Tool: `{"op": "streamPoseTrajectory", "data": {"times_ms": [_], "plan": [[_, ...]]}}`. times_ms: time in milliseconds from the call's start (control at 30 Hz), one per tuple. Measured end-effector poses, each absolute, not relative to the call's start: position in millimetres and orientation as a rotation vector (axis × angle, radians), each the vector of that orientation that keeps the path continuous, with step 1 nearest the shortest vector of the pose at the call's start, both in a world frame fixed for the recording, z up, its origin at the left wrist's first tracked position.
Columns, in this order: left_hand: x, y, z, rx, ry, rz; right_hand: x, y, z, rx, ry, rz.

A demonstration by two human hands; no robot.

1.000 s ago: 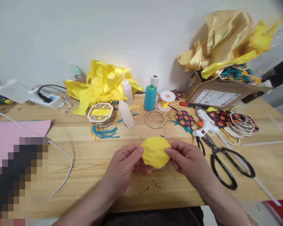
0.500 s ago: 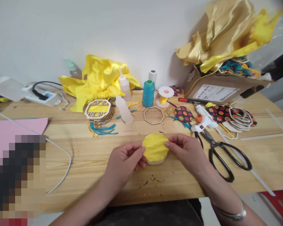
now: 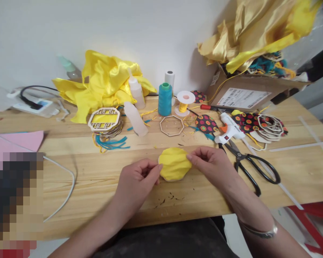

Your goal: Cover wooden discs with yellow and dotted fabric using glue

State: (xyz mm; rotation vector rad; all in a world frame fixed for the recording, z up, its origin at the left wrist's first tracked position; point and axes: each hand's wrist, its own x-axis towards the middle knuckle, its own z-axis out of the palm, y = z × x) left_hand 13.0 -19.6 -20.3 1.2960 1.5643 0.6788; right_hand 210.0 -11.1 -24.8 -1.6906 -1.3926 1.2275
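A round yellow fabric piece (image 3: 174, 163) lies over a pale wooden frame on the wooden table (image 3: 102, 179). My left hand (image 3: 136, 179) pinches its left edge with curled fingers. Its right edge is pinched by my right hand (image 3: 208, 163), thumb and forefinger together. Both hands rest on the table near its front edge. The frame under the fabric is almost fully hidden.
Black scissors (image 3: 249, 168) and a white glue gun (image 3: 228, 132) lie right of my hands. Behind are an octagonal wooden ring (image 3: 171, 125), a teal thread spool (image 3: 164, 99), glue bottles (image 3: 135, 118), stacked lattice frames (image 3: 104, 120), yellow cloth (image 3: 104, 82) and a cardboard box (image 3: 244, 96). Pink paper (image 3: 13, 143) lies left.
The view has tilted and shifted, so everything sits a little higher and left in the picture. My hands have pressed the yellow fabric lower over the frame, which showed more before.
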Motion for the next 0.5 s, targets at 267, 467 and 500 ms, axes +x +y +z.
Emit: {"op": "streamPoseTrajectory", "data": {"times_ms": [267,467,500], "plan": [[15.4,-19.1,-20.2,1.379,1.606,0.643,208.1,-12.2,-31.4,-1.785,-1.507,1.053],[13.2,-22.2,-24.8,1.477,1.596,0.616,209.9,-12.8,-29.5,-1.798,-1.562,1.012],[12.8,-22.6,-26.3,1.505,1.597,0.616,210.0,-12.8,-30.0,-1.818,-1.572,0.993]]}}
